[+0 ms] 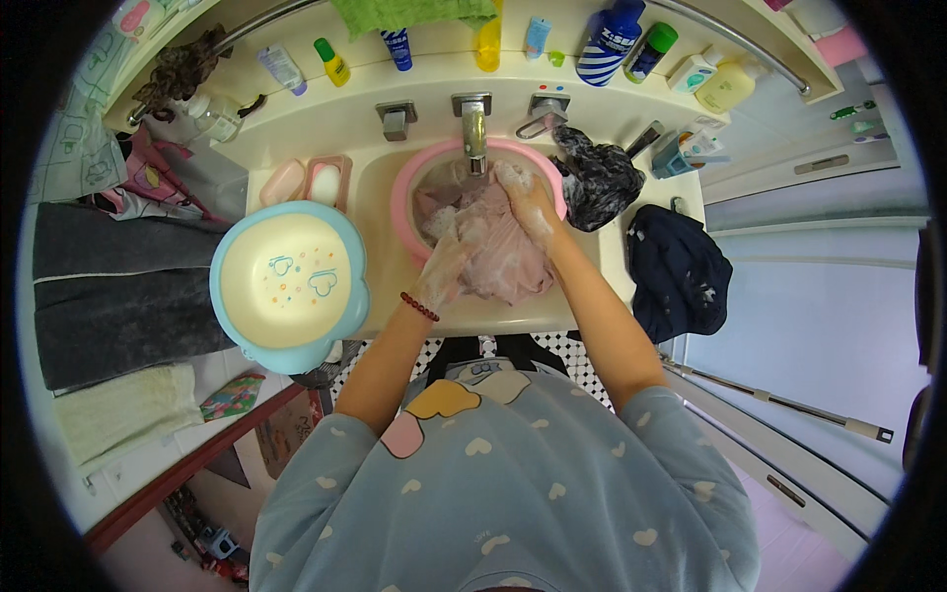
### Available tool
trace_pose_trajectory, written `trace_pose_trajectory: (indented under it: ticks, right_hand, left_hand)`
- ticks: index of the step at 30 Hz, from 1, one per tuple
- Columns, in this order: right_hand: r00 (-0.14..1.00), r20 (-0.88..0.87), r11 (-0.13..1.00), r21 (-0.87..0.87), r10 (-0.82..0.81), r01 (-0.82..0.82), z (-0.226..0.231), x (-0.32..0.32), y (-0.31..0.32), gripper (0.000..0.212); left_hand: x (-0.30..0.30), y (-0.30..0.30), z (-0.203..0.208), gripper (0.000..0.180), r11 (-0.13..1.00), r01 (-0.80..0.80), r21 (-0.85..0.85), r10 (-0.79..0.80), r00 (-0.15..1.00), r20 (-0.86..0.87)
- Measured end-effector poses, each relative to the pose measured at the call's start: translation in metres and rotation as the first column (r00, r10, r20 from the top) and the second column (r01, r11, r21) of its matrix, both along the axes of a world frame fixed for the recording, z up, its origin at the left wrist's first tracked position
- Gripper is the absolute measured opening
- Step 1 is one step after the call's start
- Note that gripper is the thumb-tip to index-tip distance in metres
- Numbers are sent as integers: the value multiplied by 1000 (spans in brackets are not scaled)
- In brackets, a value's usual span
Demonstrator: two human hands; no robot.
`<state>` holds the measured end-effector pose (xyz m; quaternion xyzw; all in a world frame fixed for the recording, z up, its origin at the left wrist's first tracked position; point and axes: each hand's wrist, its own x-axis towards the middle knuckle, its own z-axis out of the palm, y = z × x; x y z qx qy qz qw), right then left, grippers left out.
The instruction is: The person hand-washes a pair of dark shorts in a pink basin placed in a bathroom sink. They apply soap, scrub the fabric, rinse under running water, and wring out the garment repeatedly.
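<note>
A wet, soapy pink garment [508, 257] is bunched in a pink basin [402, 212] under the faucet and hangs over the basin's near rim. My left hand [449, 259], coated in suds, grips the cloth on its near left side; the fingers are partly lost in foam and folds. My right hand [530, 204], also foamy, is closed on the cloth at the right, inside the basin's rim. A dark red bead bracelet [420, 307] circles my left wrist. Milky water shows in the basin around the cloth.
A blue-rimmed basin [223, 257] stands left, by a pink soap dish [327, 181]. Right of the sink lie a sudsy black garment [597, 178] and a dark navy garment [679, 271]. The faucet [474, 138] overhangs the pink basin. Bottles and tubes line the back ledge.
</note>
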<state>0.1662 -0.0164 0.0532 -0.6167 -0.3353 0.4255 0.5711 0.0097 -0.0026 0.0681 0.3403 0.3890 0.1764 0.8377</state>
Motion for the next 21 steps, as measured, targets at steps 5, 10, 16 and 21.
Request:
trace_pose_trajectory:
  ticks: [5,10,16,21]
  right_hand:
    - [948,117,955,-60,297,-292,34,-9,-28,40]
    - [887,-455,996,-70,-77,50,-7,-5,-52,47]
    - [995,-22,992,-86,-100,98,29,-31,-46,39]
    - [709,703,988,71,47,-137,37,-90,-41,29]
  left_hand:
    - [-40,41,-50,32,899,0,438,61,990,-125]
    - [-33,48,-32,26,879,-301,369,214,942,258]
    - [-17,39,-4,27,832,-311,-460,501,777,381]
    - [4,30,-54,26,958,-200,205,170,973,155]
